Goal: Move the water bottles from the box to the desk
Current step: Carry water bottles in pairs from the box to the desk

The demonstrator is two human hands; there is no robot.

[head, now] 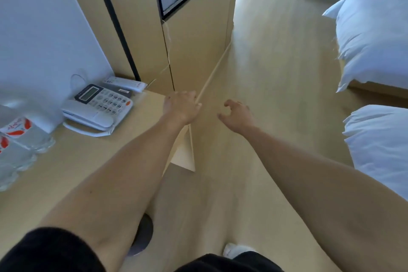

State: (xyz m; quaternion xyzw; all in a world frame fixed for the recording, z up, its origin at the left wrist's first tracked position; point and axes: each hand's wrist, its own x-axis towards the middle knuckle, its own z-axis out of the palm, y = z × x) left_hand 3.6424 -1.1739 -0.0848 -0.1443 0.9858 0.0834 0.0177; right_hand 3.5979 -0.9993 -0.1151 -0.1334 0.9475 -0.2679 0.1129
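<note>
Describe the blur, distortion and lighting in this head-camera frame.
Head view: wide-angle lens bends the desk edge and stretches both forearms; motion blur smears the water bottles at the left edge and softens the left hand and right hand; soft daylight, no harsh glare; phone fairly sharp.

One view only, and it sat up at the person's head, looking forward and steeply down along both outstretched forearms. The desk filled the lower left close under the lens, the wooden floor ran away ahead, and white bedding edged the right side. Wide-angle it was: straight lines bowed near the borders.
</note>
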